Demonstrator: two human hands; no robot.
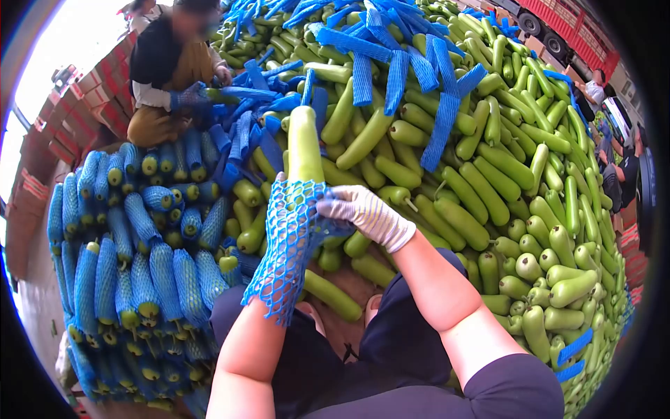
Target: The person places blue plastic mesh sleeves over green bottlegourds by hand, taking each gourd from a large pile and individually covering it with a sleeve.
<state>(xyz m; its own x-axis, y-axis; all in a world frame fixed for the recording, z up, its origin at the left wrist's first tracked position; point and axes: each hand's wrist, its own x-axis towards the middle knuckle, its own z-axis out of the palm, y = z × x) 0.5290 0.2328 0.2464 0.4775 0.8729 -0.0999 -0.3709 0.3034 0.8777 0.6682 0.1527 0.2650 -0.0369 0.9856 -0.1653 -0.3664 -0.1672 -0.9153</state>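
Observation:
My left hand (296,202) is inside a stretched blue foam net sleeve (279,244), which reaches down over the wrist. Its fingers are wrapped round the lower end of a light green gourd (303,143) that stands upright, its top bare and its base within the net. My right hand (366,213), in a white striped glove, pinches the net's edge at the right side of the gourd. Bare gourds (460,223) lie piled in front and to the right.
Netted gourds (164,279) are stacked at the left. Loose blue sleeves (398,70) lie over the pile. A co-worker (167,70) crouches at the upper left, near stacked cartons (94,98). A red truck (572,31) stands at the upper right.

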